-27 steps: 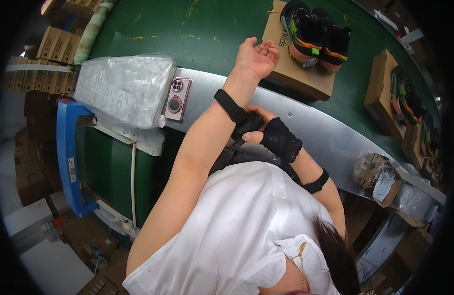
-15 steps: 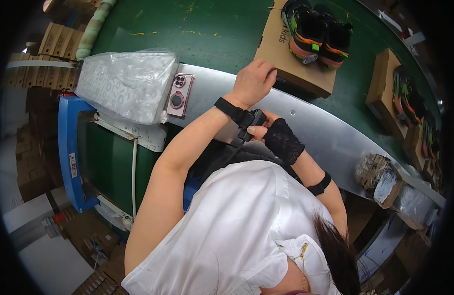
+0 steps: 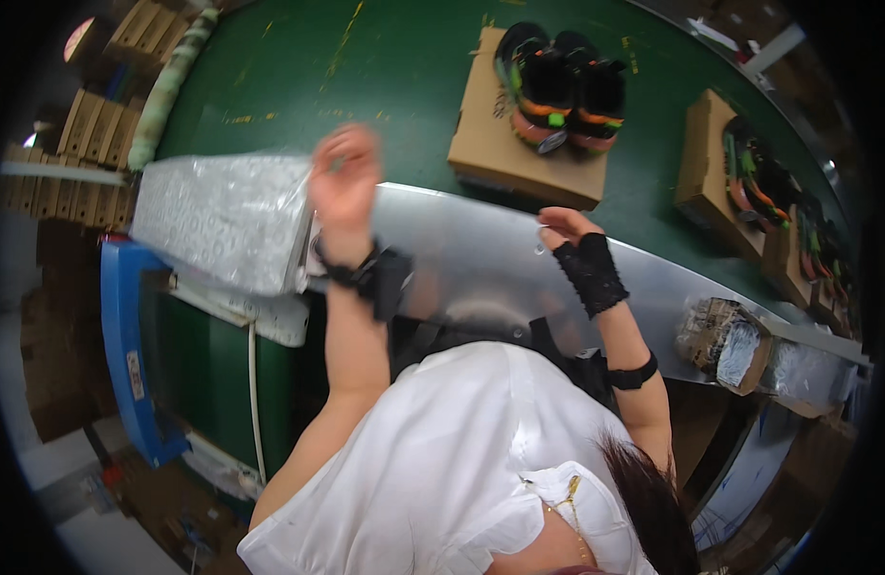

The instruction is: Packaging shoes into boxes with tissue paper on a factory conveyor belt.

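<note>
My left hand (image 3: 346,177) is raised beside the plastic-wrapped stack of patterned sheets (image 3: 227,220), its curled fingers smeared by motion. A black strap with a small dark device (image 3: 390,283) sits on that wrist. My right hand (image 3: 581,251), in a black lace fingerless glove (image 3: 592,276), hovers over the metal table edge (image 3: 471,225). Its fingers are stretched out and nothing shows in them. Just beyond it lies a brown shoe box (image 3: 533,172) with a pair of black, orange and green sneakers (image 3: 562,91) on top. My left wrist mostly hides the pink phone.
More shoe boxes (image 3: 706,172) carrying sneakers (image 3: 754,172) line the right of the green conveyor belt (image 3: 404,96). An open carton with plastic-wrapped contents (image 3: 735,345) stands at the edge on the right. A blue frame (image 3: 126,355) is on the left, with stacked boxes (image 3: 88,134) behind.
My hands have come apart: the right one has let go of the device on the left wrist. The left hand has swung left, the right hand slightly right. The view has shifted.
</note>
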Motion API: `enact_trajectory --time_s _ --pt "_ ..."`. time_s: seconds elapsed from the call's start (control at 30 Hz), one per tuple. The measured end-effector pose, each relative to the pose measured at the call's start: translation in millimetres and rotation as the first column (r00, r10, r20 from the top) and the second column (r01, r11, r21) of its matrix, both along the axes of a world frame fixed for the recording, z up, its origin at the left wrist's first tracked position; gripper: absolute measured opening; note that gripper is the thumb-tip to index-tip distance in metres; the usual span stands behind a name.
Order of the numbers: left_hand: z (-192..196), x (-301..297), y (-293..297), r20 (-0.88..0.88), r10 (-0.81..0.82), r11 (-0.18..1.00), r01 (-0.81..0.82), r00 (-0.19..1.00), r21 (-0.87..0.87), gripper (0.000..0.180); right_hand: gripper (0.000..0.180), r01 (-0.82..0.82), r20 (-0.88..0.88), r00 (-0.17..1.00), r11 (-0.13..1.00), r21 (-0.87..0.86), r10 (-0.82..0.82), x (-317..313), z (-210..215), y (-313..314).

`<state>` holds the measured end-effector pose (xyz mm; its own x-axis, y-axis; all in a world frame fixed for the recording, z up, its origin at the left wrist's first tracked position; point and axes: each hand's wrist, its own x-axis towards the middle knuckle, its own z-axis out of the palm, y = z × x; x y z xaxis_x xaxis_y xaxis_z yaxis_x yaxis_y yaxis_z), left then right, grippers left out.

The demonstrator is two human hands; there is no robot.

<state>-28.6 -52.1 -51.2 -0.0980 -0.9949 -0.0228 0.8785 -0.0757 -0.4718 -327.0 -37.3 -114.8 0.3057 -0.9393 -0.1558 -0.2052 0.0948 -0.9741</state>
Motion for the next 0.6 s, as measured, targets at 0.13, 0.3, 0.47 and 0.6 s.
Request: enact_trajectory --time_s 0.13,0.3,0.47,0.6 --pt "37 -10 21 0.959 0.145 0.954 -0.293 0.244 -0.069 0.01 0.024 0.177 -0.294 0.912 0.922 -0.344 -0.286 -34 31 -34" --pt "-64 -26 -37 0.831 -0.15 0.979 -0.197 -0.535 0.05 0.027 0.019 0.042 -0.247 0.846 0.521 -0.852 -0.472 -3 55 -98" --pt "-139 -48 -73 0.824 -0.548 0.801 -0.193 0.145 0.567 0.037 0.042 0.012 -0.827 0.527 0.974 -0.224 -0.197 16 63 -168" --pt "-137 -64 -83 0.817 -0.394 0.913 -0.278 -0.421 0.297 0.041 0.043 -0.008 -0.892 0.446 0.997 -0.079 -0.067 28 66 -185"
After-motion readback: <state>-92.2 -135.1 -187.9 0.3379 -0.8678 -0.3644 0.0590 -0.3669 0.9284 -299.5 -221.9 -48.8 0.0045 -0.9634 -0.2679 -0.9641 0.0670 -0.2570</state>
